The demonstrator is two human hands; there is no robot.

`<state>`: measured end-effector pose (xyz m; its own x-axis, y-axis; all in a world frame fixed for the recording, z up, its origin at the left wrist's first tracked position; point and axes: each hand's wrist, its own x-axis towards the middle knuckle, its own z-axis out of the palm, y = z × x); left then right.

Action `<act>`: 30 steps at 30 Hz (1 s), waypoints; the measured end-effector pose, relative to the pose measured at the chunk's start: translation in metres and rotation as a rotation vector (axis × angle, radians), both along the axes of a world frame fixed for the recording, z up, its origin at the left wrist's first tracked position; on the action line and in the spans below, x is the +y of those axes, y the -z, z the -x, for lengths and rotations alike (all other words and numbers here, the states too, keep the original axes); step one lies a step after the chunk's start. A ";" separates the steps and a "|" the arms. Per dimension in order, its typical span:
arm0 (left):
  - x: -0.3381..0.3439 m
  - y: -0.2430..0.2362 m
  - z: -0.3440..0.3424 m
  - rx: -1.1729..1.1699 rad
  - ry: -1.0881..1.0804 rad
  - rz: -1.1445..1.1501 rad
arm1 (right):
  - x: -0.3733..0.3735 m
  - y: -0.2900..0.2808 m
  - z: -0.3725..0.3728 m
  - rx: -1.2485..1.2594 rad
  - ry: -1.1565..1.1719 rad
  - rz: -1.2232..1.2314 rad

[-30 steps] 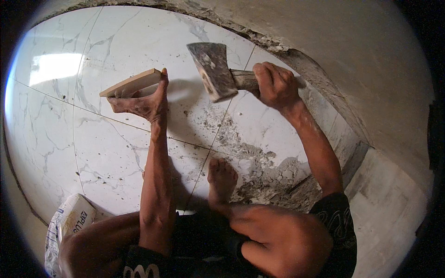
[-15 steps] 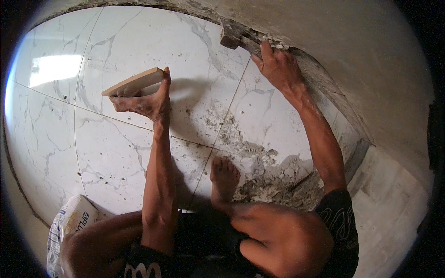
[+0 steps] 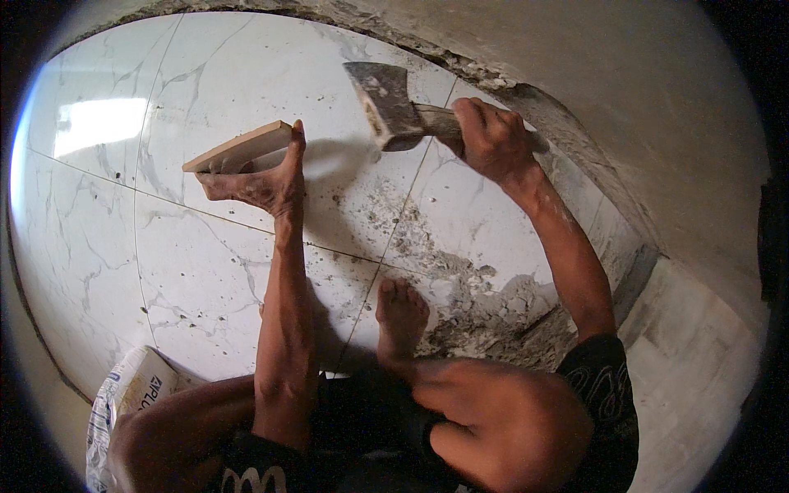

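Observation:
My left hand (image 3: 267,182) grips a cut piece of tile (image 3: 240,145) by its end, thumb on top and fingers beneath. The piece is held tilted above the floor, its tan edge showing. In my right hand (image 3: 497,141) is a hatchet (image 3: 389,107), the fist wrapped round its wooden handle. Its worn, dusty metal head points left, raised over the tiles near the wall's foot. The hatchet's blade edge and the side of the tile piece turned away are only partly visible.
White marbled tiles (image 3: 74,205) cover the floor, scattered with crumbs. Broken mortar rubble (image 3: 509,304) lies to the right of my bare foot (image 3: 401,316). A rough, chipped strip (image 3: 485,72) runs along the foot of the grey wall (image 3: 641,90). A white printed bag (image 3: 123,394) stands at lower left.
The hatchet has come up and away from the chipped strip at the wall, and its head now shows more fully. My left hand and the tile piece stay nearly still.

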<state>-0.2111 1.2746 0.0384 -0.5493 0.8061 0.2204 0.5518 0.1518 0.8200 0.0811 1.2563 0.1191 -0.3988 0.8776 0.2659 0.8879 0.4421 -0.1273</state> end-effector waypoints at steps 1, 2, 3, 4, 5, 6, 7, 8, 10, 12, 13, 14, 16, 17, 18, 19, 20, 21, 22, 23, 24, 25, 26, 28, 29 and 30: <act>0.000 0.000 -0.002 0.012 0.001 0.007 | 0.005 0.007 -0.008 -0.029 0.043 0.006; 0.000 0.001 -0.004 0.025 0.002 0.015 | 0.017 0.016 -0.019 -0.147 0.172 0.100; 0.001 -0.001 -0.005 0.042 -0.002 0.018 | 0.021 0.014 -0.019 -0.175 0.226 0.196; 0.001 0.000 -0.002 0.060 -0.004 0.027 | 0.025 0.005 -0.013 -0.140 0.205 0.309; 0.000 0.002 0.001 0.077 -0.006 0.037 | 0.025 0.003 -0.010 -0.137 0.190 0.280; 0.001 0.003 0.004 0.094 -0.009 0.047 | 0.019 -0.001 -0.003 -0.120 0.154 0.220; 0.000 0.004 0.003 0.074 0.000 0.027 | 0.014 -0.004 0.001 -0.100 0.103 0.140; 0.000 0.005 0.001 0.054 0.009 0.008 | 0.009 -0.006 0.003 -0.061 0.024 0.039; 0.002 0.002 -0.003 0.011 0.001 -0.018 | 0.010 0.002 -0.004 -0.033 -0.037 -0.062; 0.001 0.001 -0.010 -0.035 -0.032 -0.022 | 0.022 0.017 -0.012 -0.136 0.144 0.116; 0.002 -0.002 -0.007 -0.018 -0.036 -0.033 | 0.027 0.014 -0.008 -0.157 0.183 0.171; 0.003 -0.004 -0.004 0.000 -0.040 -0.043 | 0.030 0.011 -0.003 -0.157 0.187 0.194; 0.002 -0.010 0.005 0.046 -0.057 -0.039 | 0.026 0.004 0.013 -0.116 0.106 0.122; 0.002 -0.007 -0.001 0.044 -0.051 -0.016 | 0.018 0.001 0.013 -0.110 0.068 0.074; 0.001 -0.004 -0.006 0.043 -0.046 0.006 | 0.008 -0.002 0.015 -0.098 0.018 0.002; 0.001 -0.004 -0.007 0.032 -0.044 -0.002 | 0.005 -0.006 0.019 -0.053 -0.039 -0.094; 0.002 -0.004 -0.008 0.022 -0.043 -0.010 | 0.006 0.003 0.011 -0.040 -0.073 -0.116; 0.002 -0.004 -0.008 0.011 -0.040 -0.019 | 0.012 0.013 0.002 -0.027 -0.106 -0.139; 0.001 -0.003 -0.007 0.035 -0.040 -0.016 | 0.022 0.015 0.001 -0.102 0.040 -0.004; 0.001 -0.003 -0.005 0.057 -0.039 -0.013 | 0.030 0.016 0.001 -0.178 0.186 0.130; 0.000 -0.002 -0.004 0.079 -0.038 -0.010 | 0.029 0.016 0.003 -0.167 0.167 0.079; -0.001 -0.001 -0.004 0.047 -0.034 -0.014 | 0.026 0.013 0.005 -0.160 0.147 0.078; 0.000 -0.001 -0.003 0.020 -0.035 -0.022 | 0.022 0.007 0.011 -0.147 0.120 0.072; 0.002 0.001 -0.002 0.005 -0.026 -0.031 | 0.011 -0.002 0.017 -0.105 0.037 -0.005; 0.002 0.002 -0.002 0.019 -0.014 -0.031 | 0.006 -0.003 0.017 -0.073 -0.011 -0.061; 0.002 0.003 -0.002 0.033 -0.002 -0.032 | 0.006 0.002 0.011 -0.065 -0.022 -0.085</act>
